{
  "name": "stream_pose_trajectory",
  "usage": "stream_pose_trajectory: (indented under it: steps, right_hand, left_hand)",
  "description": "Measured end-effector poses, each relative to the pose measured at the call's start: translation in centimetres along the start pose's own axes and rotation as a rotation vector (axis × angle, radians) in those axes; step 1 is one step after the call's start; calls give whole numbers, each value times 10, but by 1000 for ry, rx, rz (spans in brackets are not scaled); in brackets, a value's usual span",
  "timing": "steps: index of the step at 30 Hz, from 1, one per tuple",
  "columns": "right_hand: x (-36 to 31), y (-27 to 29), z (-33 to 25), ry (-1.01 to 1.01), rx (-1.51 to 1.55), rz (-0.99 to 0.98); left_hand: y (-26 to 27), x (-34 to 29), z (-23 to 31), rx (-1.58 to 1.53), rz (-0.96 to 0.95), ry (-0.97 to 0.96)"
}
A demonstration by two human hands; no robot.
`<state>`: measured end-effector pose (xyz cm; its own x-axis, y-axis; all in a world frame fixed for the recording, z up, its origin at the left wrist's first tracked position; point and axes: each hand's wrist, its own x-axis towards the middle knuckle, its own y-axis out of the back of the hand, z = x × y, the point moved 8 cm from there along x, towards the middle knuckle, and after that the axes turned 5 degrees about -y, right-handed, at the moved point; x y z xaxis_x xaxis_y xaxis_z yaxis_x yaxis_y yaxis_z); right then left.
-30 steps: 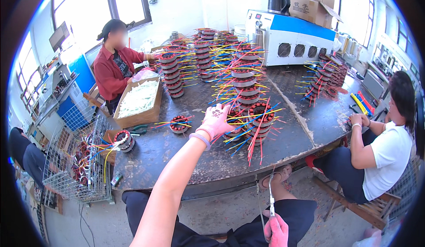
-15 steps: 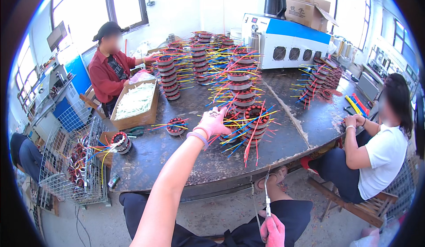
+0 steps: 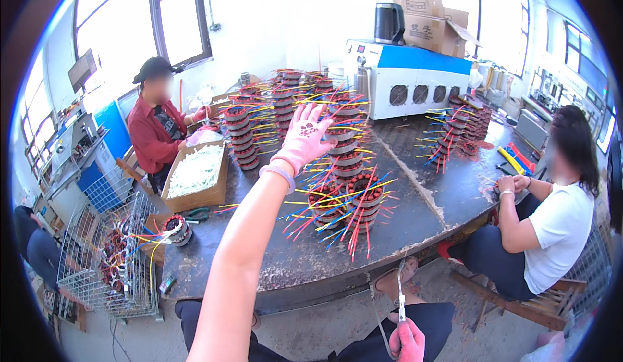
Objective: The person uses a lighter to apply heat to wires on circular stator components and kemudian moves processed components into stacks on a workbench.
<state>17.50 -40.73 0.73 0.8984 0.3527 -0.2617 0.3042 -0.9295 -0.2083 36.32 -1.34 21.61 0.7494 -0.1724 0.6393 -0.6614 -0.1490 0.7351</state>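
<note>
My left hand (image 3: 304, 140), in a pink glove with a dark pattern on its back, reaches over the table with fingers stretched out. It is at the upper left side of a tall stack of motor stators (image 3: 345, 148), whose red, yellow and blue wire ends stick out; whether the fingertips touch it I cannot tell. Nearer me stand two shorter stator stacks, a left one (image 3: 324, 201) and a right one (image 3: 365, 192). Low over my lap, my right hand (image 3: 407, 341), also in pink, is closed around a thin metal rod tool (image 3: 401, 300) with a bent tip, pointing up.
More stator stacks (image 3: 240, 138) stand at the back and right. A cardboard box of pale pieces (image 3: 224, 183) and a single stator (image 3: 177, 230) are to the left, beside a wire basket (image 3: 97, 284). A blue-white machine (image 3: 415, 79) stands behind. Co-workers sit left and right.
My left hand has moved up and away from the near short stacks to the tall stack. My right hand stays low with the rod tool. The view has tilted up slightly.
</note>
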Motion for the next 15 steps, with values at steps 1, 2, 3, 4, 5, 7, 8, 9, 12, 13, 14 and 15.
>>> stream_pose_trajectory:
  steps: [1, 2, 3, 4, 5, 7, 8, 9, 12, 13, 14, 15]
  right_hand:
    - [0, 1, 0, 4, 12, 7]
    - [-1, 1, -3, 4, 21, 7]
    - [-1, 3, -2, -7, 23, 13]
    - [-1, 5, 0, -18, 24, 18]
    - [0, 6, 3, -9, 36, 6]
    - [0, 9, 4, -10, 61, -3]
    - [-1, 9, 4, -15, 75, -6]
    - [-1, 11, 3, -25, 73, 16]
    - [-4, 11, 0, -36, 74, 50]
    - [-4, 12, 1, -27, 80, 44]
    - [-4, 11, 1, -18, 84, 34]
    - [-4, 11, 2, -17, 81, 29]
  left_hand:
    - [-12, 6, -1, 3, -80, 30]
    - [-19, 10, 2, -4, -174, 44]
    - [-24, 14, 4, 3, -191, 41]
    - [-29, 18, 6, 11, -208, 39]
    - [-33, 19, 5, -1, -186, 67]
    - [-34, 23, 5, 44, -109, 57]
    - [-33, 24, 8, 61, -87, 54]
    - [-34, 24, 9, 36, -97, 73]
    - [-35, 18, 7, 0, -103, 108]
    - [-36, 16, 5, 11, -89, 102]
    - [-36, 14, 2, 26, -75, 100]
    - [-39, 13, 1, 26, -91, 84]
